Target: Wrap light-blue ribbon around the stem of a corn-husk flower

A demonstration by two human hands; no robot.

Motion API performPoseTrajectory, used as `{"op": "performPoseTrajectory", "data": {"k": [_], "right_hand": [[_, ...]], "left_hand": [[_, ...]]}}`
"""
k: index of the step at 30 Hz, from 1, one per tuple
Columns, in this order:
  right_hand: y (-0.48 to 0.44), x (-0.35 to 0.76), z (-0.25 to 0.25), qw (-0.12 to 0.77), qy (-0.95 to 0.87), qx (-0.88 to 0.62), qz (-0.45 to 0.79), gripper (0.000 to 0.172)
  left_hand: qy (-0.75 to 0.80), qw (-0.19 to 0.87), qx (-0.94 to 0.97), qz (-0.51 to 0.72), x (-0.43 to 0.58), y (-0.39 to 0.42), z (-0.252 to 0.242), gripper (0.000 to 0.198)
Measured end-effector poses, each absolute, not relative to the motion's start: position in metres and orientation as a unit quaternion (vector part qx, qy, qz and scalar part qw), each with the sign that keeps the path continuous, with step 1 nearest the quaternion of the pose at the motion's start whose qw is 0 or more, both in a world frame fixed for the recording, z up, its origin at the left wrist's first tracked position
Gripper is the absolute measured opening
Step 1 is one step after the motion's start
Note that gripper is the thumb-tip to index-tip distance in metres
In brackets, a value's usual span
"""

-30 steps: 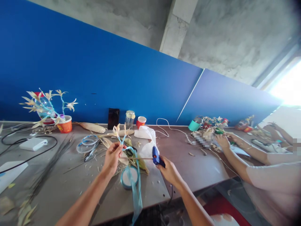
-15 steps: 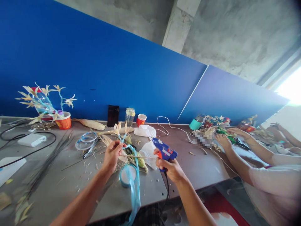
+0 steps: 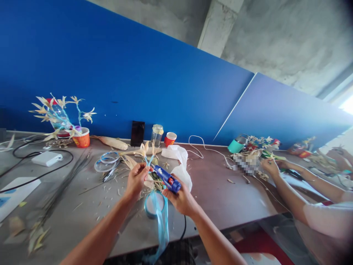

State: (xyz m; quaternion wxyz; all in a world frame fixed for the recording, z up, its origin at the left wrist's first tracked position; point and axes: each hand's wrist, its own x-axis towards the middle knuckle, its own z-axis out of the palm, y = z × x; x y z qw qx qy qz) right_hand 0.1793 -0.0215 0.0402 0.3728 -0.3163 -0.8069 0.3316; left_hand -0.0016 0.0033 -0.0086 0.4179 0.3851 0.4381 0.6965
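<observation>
Pinched in the fingers of my left hand (image 3: 138,177) is a stem wrapped in light blue ribbon, topped by pale corn-husk flowers (image 3: 145,149). My right hand (image 3: 180,198) grips a blue glue gun (image 3: 167,179), whose nozzle points left at the stem, close to my left fingertips. Whether the nozzle touches the stem I cannot tell. The blue ribbon (image 3: 161,230) trails down over the table's front edge. Beneath the hands lies a ribbon roll (image 3: 154,204), partly covered by the hanging ribbon.
At the back left, husk flowers stand in a red paper cup (image 3: 81,138). A phone (image 3: 137,133), a glass jar (image 3: 157,135) and another red cup (image 3: 170,138) line the blue partition. Wires (image 3: 59,193) lie left. A co-worker's hands (image 3: 270,167) work at right.
My right hand has brought the glue gun leftward and turned it, so its nozzle is now beside the stem. My left hand still holds the stem. The view has shifted slightly.
</observation>
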Motion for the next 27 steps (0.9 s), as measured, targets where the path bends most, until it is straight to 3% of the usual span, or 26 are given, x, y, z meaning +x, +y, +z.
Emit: {"op": "performPoseTrajectory", "data": {"k": [12, 27], "right_hand": [[-0.015, 0.172, 0.025, 0.361, -0.761, -0.355, 0.405, 0.024], [-0.02, 0.168, 0.037, 0.344, -0.792, -0.374, 0.34, 0.026]], "left_hand": [[0.452, 0.408, 0.38, 0.696, 0.001, -0.004, 0.004, 0.024], [0.455, 0.387, 0.386, 0.703, 0.002, -0.005, 0.006, 0.023]]}}
